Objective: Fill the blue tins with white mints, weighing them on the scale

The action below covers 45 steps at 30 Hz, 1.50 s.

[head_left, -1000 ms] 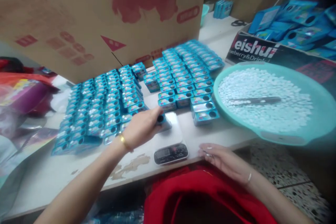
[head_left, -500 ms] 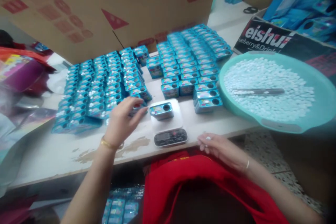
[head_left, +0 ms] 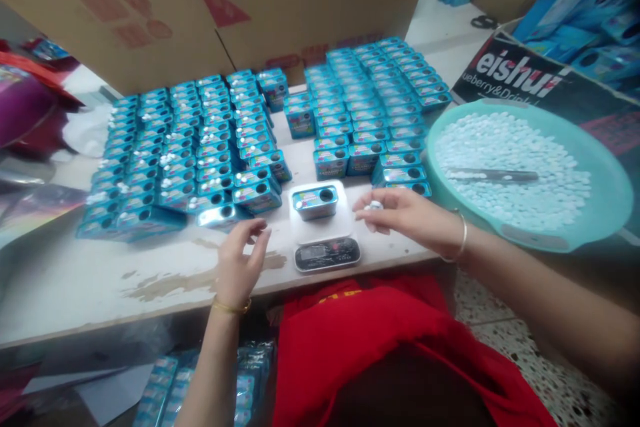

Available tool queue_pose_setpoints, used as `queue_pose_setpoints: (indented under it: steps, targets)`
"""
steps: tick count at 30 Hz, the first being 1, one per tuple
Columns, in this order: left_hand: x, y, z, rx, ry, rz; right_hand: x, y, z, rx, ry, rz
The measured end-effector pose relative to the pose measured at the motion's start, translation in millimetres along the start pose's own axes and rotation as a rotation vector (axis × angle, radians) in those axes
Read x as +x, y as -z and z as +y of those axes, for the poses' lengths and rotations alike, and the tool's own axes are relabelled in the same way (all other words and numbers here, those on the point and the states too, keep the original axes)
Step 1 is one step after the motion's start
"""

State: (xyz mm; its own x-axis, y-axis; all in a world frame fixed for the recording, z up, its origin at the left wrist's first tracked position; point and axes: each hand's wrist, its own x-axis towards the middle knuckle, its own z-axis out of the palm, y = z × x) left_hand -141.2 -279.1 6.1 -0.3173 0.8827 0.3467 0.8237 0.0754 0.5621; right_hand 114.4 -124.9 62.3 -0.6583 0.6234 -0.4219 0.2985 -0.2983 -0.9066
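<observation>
A blue tin [head_left: 316, 205] with a dark round hole in its top stands on a small white kitchen scale [head_left: 315, 233], and white tablets lie on its lid. My right hand [head_left: 413, 220] is just right of the tin, its fingers curled around a few white tablets [head_left: 375, 205]. To the left of the scale, my left hand [head_left: 240, 263] hovers above the table with thumb and fingers apart and nothing between them. Nearest to it is a blue tin [head_left: 220, 213] at the front of the left rows. Many of those tins carry white tablets on top.
At right sits a turquoise basin [head_left: 607, 203] of white tablets, with a grey strip-like tool [head_left: 495, 175] lying on them. Behind it, a printed carton [head_left: 493, 73] holds more blue tins. A large cardboard box [head_left: 280, 7] stands behind the rows on the white table [head_left: 90, 283].
My left hand has drawn back from the left rows of tins toward the table's front edge. My right hand has risen from the edge to beside the tin on the scale.
</observation>
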Motion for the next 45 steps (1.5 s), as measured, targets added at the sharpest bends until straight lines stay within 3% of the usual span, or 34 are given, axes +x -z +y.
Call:
queue_pose_setpoints:
  steps: [7,12,20,26,32,36,41,45]
  targets:
    - [24.0,-6.9,25.1,0.104,-0.279,0.034,36.9,-21.8,-35.4,-0.251,0.162,-0.037]
    - [24.1,-20.9,31.3,0.192,-0.328,0.017,54.9,-27.0,-30.4,-0.392,0.242,-0.039]
    - [32.8,-38.6,45.7,0.199,-0.383,-0.044,63.3,-22.8,-26.7,-0.358,0.337,-0.057]
    - [43.1,-44.9,51.0,0.158,-0.379,-0.115,58.6,-18.2,-32.6,-0.179,0.234,0.011]
    - [40.7,-28.6,34.2,0.023,-0.226,0.078,60.4,-22.0,-30.6,-0.139,0.179,-0.066]
    - [33.3,-19.7,22.6,0.018,-0.160,0.095,58.3,-21.2,-32.4,-0.064,0.175,-0.079]
    - [23.4,-7.7,12.6,0.019,-0.082,0.141,31.5,-9.1,-36.5,0.200,0.117,-0.036]
    - [18.2,-2.1,6.8,0.030,-0.043,0.165,4.1,0.1,-15.9,0.415,-0.028,0.054]
